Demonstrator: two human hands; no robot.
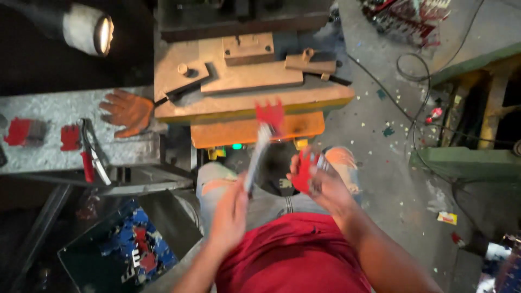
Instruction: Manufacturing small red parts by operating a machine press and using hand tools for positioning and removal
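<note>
My left hand (230,209) grips a long grey tool (258,154) that points up toward the press; a red comb-shaped plastic piece (270,115) sits at its tip, blurred by motion. My right hand (320,182) holds a red plastic piece (303,171) of the same kind over my lap. Both hands hover in front of the orange and brown metal press bed (249,89).
An orange glove (127,111) lies on the grey bench (54,130) at the left, with red plastic pieces (70,137) and red-handled pliers (89,154). A dark bin (116,252) of blue and red scraps stands lower left. Cables (418,70) cross the littered floor at right.
</note>
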